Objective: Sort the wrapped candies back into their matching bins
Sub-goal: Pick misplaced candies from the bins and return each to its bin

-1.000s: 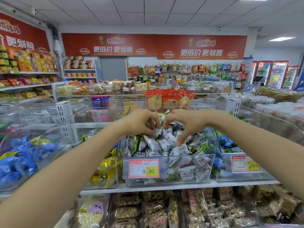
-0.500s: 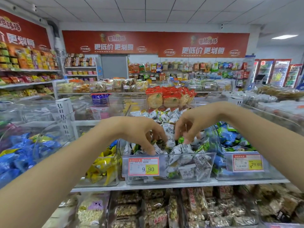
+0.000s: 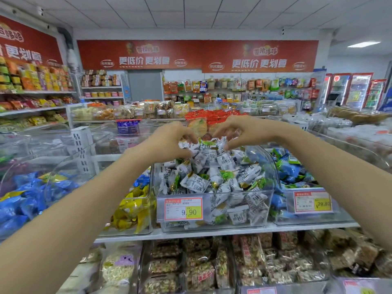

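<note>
A heap of white candies (image 3: 197, 183) is being kept in the middle bin (image 3: 269, 205), a clear tub that is being borne at the front of a shelf (image 3: 212, 232), with a price tag (image 3: 183, 209) being shown on its front wall. A few green candies (image 3: 226, 174) are being seen mixed into that heap.

Both hands are being held over the back of the middle bin, above the highest part of the heap, close together but not touching each other. The left hand (image 3: 167, 141) is being held with its fingers curled down and inward, and a small bunch of white candies is being pinched between its thumb and fingertips. The right hand (image 3: 239, 132) is being held the same way, fingers bent downward and thumb drawn in. White candies are being gripped under its fingertips, though how many cannot be told through the blur. One of the green candies is being seen between the two hands, on top of the heap.

Left of the middle bin, yellow candies (image 3: 131, 211) are being kept in a neighbouring tub, and right of it, blue candies (image 3: 290, 172) are being kept in another. Behind the middle bin, red packets (image 3: 214, 118) are being displayed. Below it, nut bars (image 3: 199, 268) are being displayed on the lower level.
</note>
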The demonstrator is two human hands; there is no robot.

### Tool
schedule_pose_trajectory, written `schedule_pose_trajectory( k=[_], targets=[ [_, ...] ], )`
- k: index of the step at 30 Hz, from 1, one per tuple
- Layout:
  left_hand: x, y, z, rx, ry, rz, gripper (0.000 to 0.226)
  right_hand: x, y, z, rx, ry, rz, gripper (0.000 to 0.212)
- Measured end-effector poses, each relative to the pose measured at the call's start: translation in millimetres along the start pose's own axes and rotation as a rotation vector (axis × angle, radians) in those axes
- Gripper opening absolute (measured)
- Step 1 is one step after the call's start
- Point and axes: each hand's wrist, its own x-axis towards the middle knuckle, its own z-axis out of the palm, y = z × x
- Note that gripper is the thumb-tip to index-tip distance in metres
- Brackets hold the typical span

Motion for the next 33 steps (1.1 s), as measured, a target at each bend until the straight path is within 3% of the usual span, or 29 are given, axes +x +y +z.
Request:
schedule_pose_trajectory(
  k=[4, 6, 8, 13, 16, 19, 23, 29, 33],
  targets=[
    [12.9, 1.6, 14.5, 0.134, -0.218, -0.156, 0.082, 21.1, -1.1, 20.4, -0.115, -0.123, 0.074, 0.067],
    [18.6, 0.7, 26.9, 0.129, -0.385, -0.230, 0.095, 32.4, 0.6, 36.6, -0.153, -0.202, 0.124, 0.070],
    [19.4, 1.0, 29.0, 0.056, -0.483, -0.235, 0.089, 32.5, 2.5, 40.0, -0.124, -0.219, 0.136, 0.066],
    [0.2, 0.5, 7.5, -0.131, -0.534, -0.128, 0.059, -0.5, 0.7, 16.9, 0.001, -0.321, 0.081, 0.043],
    [-3.0, 2.1, 0.9, -0.131, -0.390, -0.081, 0.056, -2.2, -1.4, 9.1, 0.096, -0.291, 0.040, 0.035],
    [4.0, -3.5, 12.1, 0.081, -0.200, -0.101, 0.069, 14.0, -1.5, 18.0, 0.065, -0.166, 0.071, 0.049],
    [11.7, -5.9, 31.2, 0.244, -0.375, -0.224, 0.072, 39.3, -3.2, 41.0, 0.021, -0.250, 0.136, 0.060],
    [2.2, -2.0, 14.7, -0.073, -0.393, -0.117, 0.043, 26.2, 4.7, 28.3, 0.058, -0.332, 0.139, 0.046],
    [-16.3, -17.3, -2.1, -0.286, -0.186, -0.067, 0.031, 12.9, -9.2, 17.8, 0.001, -0.261, 0.071, 0.050]
  ],
)
